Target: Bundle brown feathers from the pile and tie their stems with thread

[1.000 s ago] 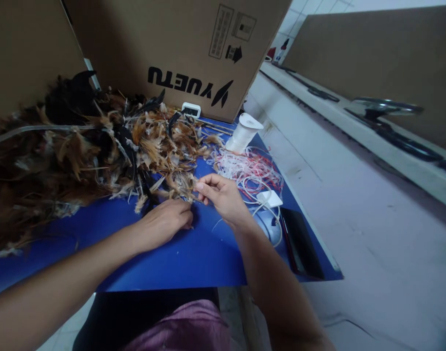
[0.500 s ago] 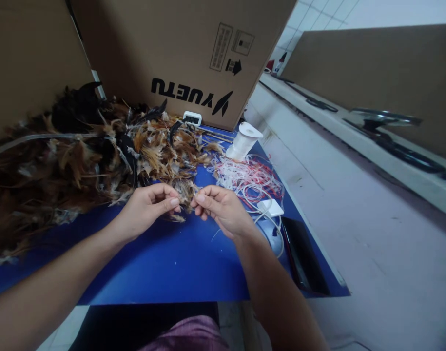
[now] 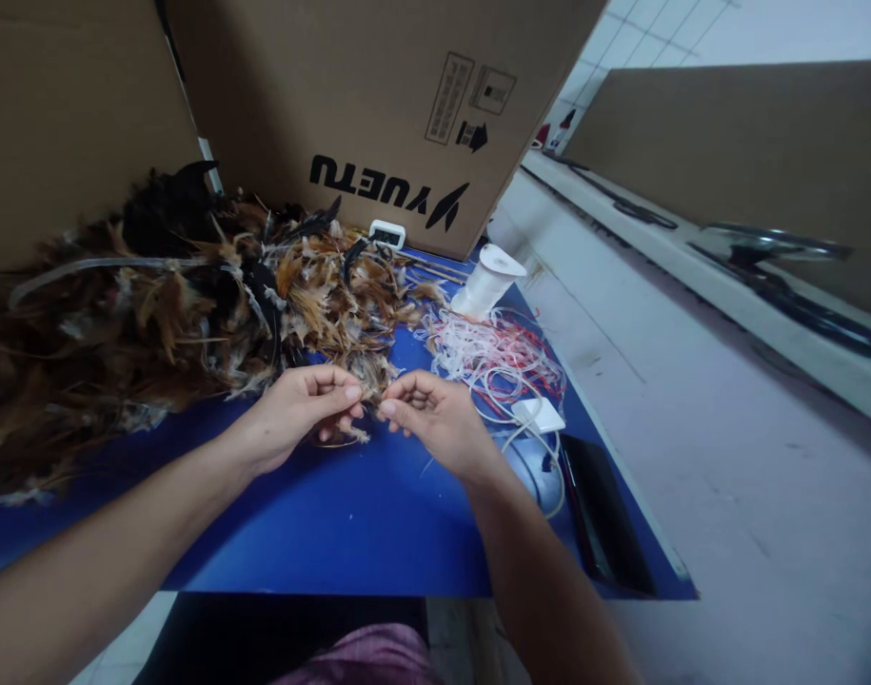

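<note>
My left hand (image 3: pixel 303 414) is closed in a pinch, with a small brown feather (image 3: pixel 350 431) poking out below its fingers. Facing it, my right hand (image 3: pixel 439 419) is also closed, thumb against forefinger. What sits between those fingertips is too small to make out. A thin strand shows faintly below my right hand. The two sets of fingertips are nearly touching, just over the near edge of a big heap of brown and black feathers (image 3: pixel 321 304).
Right of the heap stand a white spool (image 3: pixel 488 283) and tangled white and red strings (image 3: pixel 488 347). Nearer lie a white adapter (image 3: pixel 539 415) with its cable and a dark phone (image 3: pixel 606 514) on the blue tabletop (image 3: pixel 321 542). Behind are a small digital display (image 3: pixel 387 234) and a cardboard box (image 3: pixel 378 95).
The view has shifted slightly, so the background sits farther right. My fingertips have come closer together, and my right fingertips are a little lower.
</note>
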Available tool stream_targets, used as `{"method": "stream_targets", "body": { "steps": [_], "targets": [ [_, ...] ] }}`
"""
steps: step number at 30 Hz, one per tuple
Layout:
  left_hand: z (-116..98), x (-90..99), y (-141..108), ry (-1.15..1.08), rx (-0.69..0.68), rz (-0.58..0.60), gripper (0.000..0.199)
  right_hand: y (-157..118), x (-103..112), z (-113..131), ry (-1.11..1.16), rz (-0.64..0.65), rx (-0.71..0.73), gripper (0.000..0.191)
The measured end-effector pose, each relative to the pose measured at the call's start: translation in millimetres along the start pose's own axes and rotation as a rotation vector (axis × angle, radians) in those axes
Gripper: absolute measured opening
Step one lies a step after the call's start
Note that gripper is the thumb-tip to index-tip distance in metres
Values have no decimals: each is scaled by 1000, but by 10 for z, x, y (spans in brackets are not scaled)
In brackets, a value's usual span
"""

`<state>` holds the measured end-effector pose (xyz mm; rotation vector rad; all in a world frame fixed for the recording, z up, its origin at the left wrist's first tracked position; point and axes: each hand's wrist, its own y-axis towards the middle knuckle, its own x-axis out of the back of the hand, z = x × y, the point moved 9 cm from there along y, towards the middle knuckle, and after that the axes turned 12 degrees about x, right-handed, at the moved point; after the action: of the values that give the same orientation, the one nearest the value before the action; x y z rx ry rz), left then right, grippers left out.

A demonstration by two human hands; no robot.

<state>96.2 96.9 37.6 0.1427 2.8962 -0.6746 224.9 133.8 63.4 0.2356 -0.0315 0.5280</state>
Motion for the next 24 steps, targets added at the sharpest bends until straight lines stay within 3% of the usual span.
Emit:
{"method": "stream_targets", "body": {
  "steps": [4, 6, 8, 10, 13, 19, 24],
  "targets": [
    [21, 32, 29, -6, 18, -19, 26, -31, -55, -31, -250, 146, 31, 7],
    [30, 56, 45, -4, 18, -35, 26, -42, -104, 53, -426, 218, 149, 20],
    [27, 87, 58, -1, 2, -63, 25, -52, -104, 229, -554, 173, 321, 28],
    [18, 116, 65, 1, -15, -93, 25, -80, -53, 424, -608, 43, 473, 26],
    [34, 91, 72, 38, 4, -80, 27, -126, -38, 584, -642, -53, 600, 24],
    [52, -26, 51, 124, -9, 24, 31, -101, -191, 425, -661, 89, 537, 21],
    [50, -50, 36, 144, -1, 44, 31, -97, -180, 386, -640, 74, 475, 13]
  ]
}}
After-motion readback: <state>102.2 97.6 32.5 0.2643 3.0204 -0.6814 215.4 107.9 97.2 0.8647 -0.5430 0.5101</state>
